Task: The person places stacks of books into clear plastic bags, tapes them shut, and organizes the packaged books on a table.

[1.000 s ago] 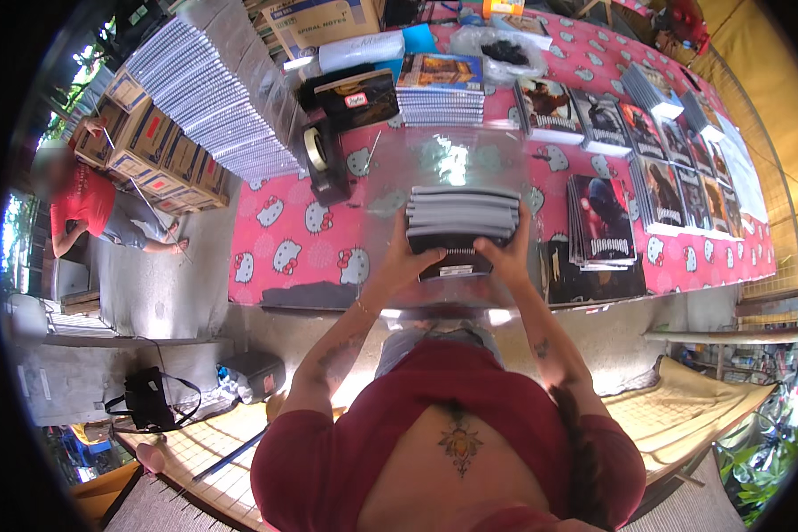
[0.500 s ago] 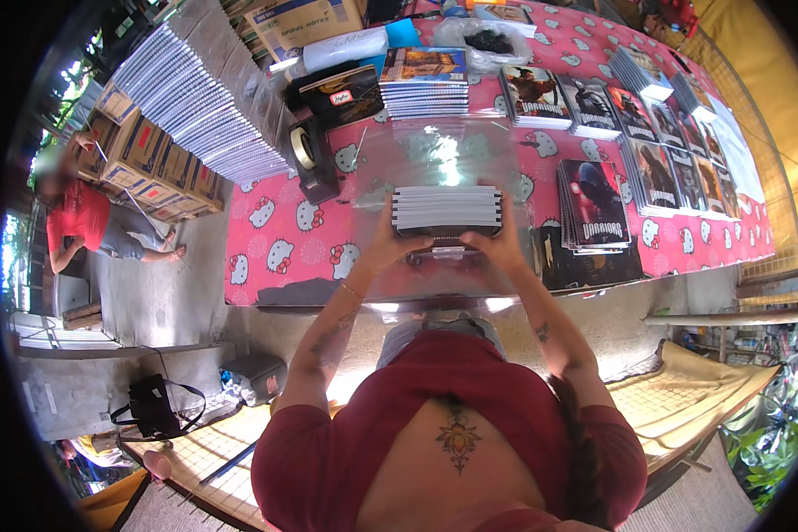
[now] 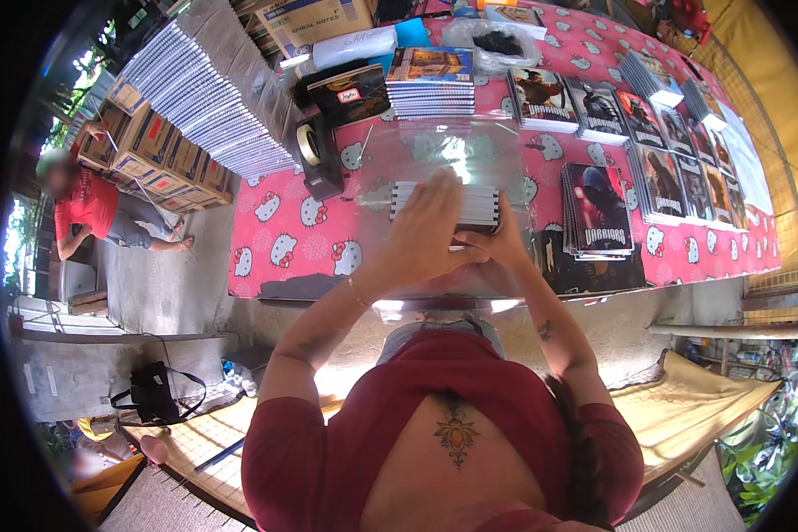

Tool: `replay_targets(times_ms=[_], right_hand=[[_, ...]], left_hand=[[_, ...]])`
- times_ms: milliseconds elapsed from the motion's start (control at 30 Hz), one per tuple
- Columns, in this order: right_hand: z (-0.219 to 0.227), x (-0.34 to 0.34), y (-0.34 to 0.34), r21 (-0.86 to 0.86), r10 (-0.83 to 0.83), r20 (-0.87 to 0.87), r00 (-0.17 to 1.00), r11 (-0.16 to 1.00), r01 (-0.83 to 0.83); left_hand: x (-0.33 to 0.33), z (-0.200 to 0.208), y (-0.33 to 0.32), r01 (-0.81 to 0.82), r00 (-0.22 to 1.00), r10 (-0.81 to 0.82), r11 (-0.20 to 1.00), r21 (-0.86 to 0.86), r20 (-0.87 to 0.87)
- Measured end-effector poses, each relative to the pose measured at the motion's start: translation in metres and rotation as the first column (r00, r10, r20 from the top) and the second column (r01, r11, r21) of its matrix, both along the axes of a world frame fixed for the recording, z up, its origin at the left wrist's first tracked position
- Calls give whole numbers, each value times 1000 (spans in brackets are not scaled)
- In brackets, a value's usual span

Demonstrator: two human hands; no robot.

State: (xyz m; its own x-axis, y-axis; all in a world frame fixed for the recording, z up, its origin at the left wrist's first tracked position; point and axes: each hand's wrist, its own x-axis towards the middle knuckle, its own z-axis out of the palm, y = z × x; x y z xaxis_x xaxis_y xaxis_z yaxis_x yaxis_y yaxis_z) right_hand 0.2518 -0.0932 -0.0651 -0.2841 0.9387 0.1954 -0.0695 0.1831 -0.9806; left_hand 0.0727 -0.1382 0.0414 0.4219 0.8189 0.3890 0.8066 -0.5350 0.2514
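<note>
1. Table surface: smooth pink cloth [image 3: 279, 253] w/ cartoon-cat print, under everything here.
2. Nearest: R hand [image 3: 498, 241] curled round the near R corner of a notebook stack [image 3: 481, 204], thumb along its near side. L hand [image 3: 427, 220] flat, fingers straight & together, over the stack's L part; can't tell how hard it presses.
3. Stack itself: squarish block, layered white paper edges, btwn both hands, on a glossy clear plastic sheet [image 3: 483, 146] w/ bright glare.
4. To its R: pile [image 3: 601, 208] of thin notebooks, slick dark covers, edges slightly uneven.
5. To its L: black tape dispenser [image 3: 325, 173], hard plastic, round roll in it.
6. Behind the sheet: neat stack w/ picture cover [image 3: 430, 93], ridged white side. Farther R, rows of glossy-cover notebooks [image 3: 661, 186].
7. Back: crinkly clear bag [image 3: 514, 58], black stuff inside; cardboard carton [image 3: 319, 25].
8. Off L: grey concrete floor [image 3: 164, 275], brown boxes [image 3: 164, 151], person in red shirt [image 3: 89, 208].
</note>
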Motion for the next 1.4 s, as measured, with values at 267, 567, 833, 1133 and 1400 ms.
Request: replay_targets(times_ms=[267, 567, 833, 1133, 1400], right_hand=[[-9, 2, 9, 109, 4, 82, 997, 994, -13], [-4, 36, 38, -470, 38, -60, 997, 881, -62], [-36, 31, 53, -685, 94, 101, 990, 729, 1], [-54, 16, 48, -528, -176, 256, 950, 798, 290], [-84, 27, -65, -672, -164, -430, 888, 714, -194]], left_hand=[[-22, 1, 31, -110, 951, 33, 965, -237, -308], [-74, -56, 62, -1, 420, 577, 772, -636, 700], [-83, -156, 69, -226, 539, 754, 558, -799, 374], [-94, -160, 77, -484, 732, 679, 578, -658, 58], [-2, -162, -43, 134, 318, 656, 684, -717, 685]])
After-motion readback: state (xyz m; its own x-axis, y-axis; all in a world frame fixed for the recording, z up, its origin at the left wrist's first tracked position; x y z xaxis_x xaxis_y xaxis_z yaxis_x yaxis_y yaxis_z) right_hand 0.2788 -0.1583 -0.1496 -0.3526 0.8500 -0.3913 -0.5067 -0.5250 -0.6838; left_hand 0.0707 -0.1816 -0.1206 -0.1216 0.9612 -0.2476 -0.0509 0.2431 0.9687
